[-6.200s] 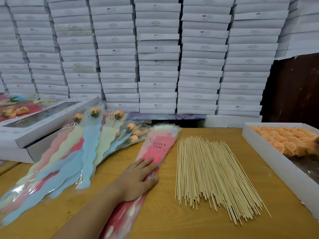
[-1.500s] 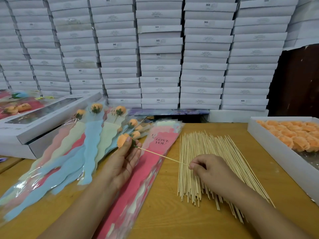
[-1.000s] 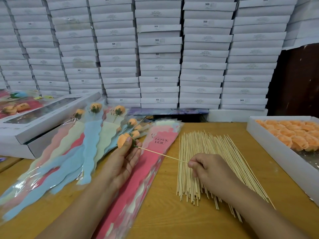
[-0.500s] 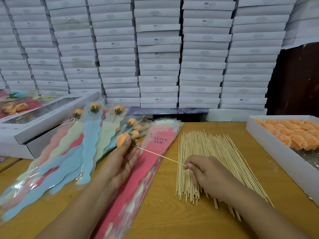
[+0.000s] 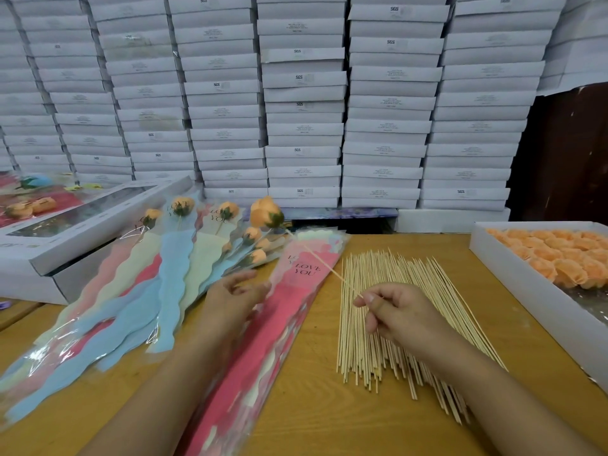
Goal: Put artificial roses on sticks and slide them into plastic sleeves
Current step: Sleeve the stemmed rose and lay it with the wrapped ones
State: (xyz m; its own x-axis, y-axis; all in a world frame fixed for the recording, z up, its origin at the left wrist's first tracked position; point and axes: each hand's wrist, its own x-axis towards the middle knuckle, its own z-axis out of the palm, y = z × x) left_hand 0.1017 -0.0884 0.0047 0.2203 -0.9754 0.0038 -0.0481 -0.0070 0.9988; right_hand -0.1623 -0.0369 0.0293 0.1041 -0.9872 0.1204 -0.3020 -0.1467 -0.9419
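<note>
Head view: right hand (image 5: 399, 315) pinching stick (image 5: 324, 263) at near end, rose (image 5: 266, 213) aloft far-left, axis slanting over pink sleeve stack (image 5: 279, 311); left hand (image 5: 235, 296), fingers loosely spread, nearer sleeve mouth.

You face a wooden table (image 5: 329, 406) with a yellowish top. Directly behind the table, flat white cardboard boxes (image 5: 302, 103) stand in tall stacks, filling the view like a wall. Right of the stacks is a dark brown panel (image 5: 566, 153). The light is even.
</note>
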